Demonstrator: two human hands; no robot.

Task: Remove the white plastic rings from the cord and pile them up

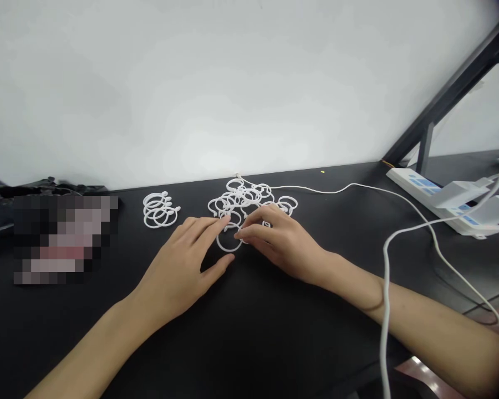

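Head view, from the left: a black plastic bag [45, 188] lies on the black desk [233, 343], partly covered by a pixelated patch. Next comes a small group of overlapping white rings [153, 211], lying just beyond the left hand [177, 266]. That hand is spread, its thumb well apart from the fingers, with the index fingertip near 1 white ring [230, 251] lying between the 2 hands. At this ring's right edge, the fingertips of the right hand [280, 241] are drawn close together; whether they pinch it I cannot tell. Just behind them sits a tangled pile of white rings [245, 195], near the pale wall [233, 83]. Farther right, a thin white cable [351, 185] winds across the desk, and a thicker white cord [386, 277] passes in front of the right forearm. At far right rests a white power strip [418, 188] with plugs [461, 194] in it, below a dark frame [449, 97].
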